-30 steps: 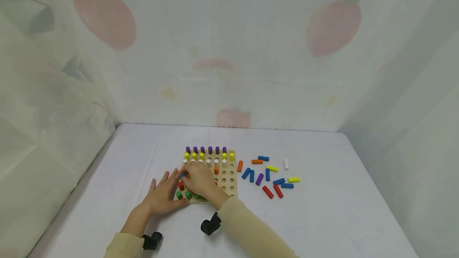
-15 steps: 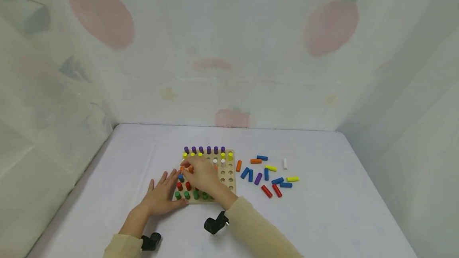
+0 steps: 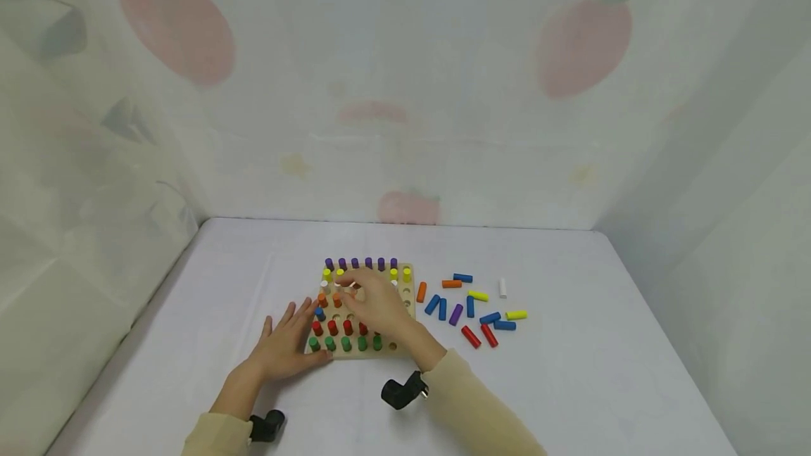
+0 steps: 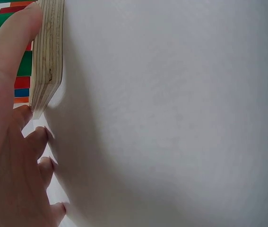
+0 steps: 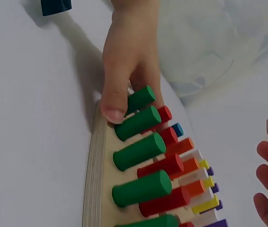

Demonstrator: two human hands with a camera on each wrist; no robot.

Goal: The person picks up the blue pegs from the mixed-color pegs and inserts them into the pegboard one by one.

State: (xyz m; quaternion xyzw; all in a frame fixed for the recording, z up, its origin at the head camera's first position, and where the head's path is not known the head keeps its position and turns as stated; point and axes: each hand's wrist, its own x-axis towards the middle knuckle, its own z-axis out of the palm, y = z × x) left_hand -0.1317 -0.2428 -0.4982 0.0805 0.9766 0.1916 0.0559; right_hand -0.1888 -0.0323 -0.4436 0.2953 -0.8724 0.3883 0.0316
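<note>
A wooden pegboard (image 3: 403, 352) holds rows of coloured pegs: purple, yellow, white, orange, blue, red and green. My left hand (image 3: 281, 347) lies at its left side, fingers spread and straight, thumb (image 4: 27, 23) pressing on the front left corner beside a green peg (image 5: 141, 189). Over the middle of the board is my right hand (image 3: 376, 305), with thumb and fingers apart and no peg showing between them. Its fingertips are near the white row, just right of the orange pegs (image 3: 337, 300). A single blue peg (image 3: 319, 314) stands at the left, below the orange row.
Loose pegs lie to the board's right: several blue (image 3: 470, 306), plus orange (image 3: 452, 284), yellow (image 3: 516, 315), red (image 3: 471, 336), one purple (image 3: 456, 314) and one white (image 3: 503, 288). A black wrist camera (image 3: 403, 391) hangs under the right forearm. Printed curtains enclose the table.
My right hand has moved from the blue peg up to the left-end orange peg, then off to the right, uncovering the left pegs. The left hand stays at the board's edge.
</note>
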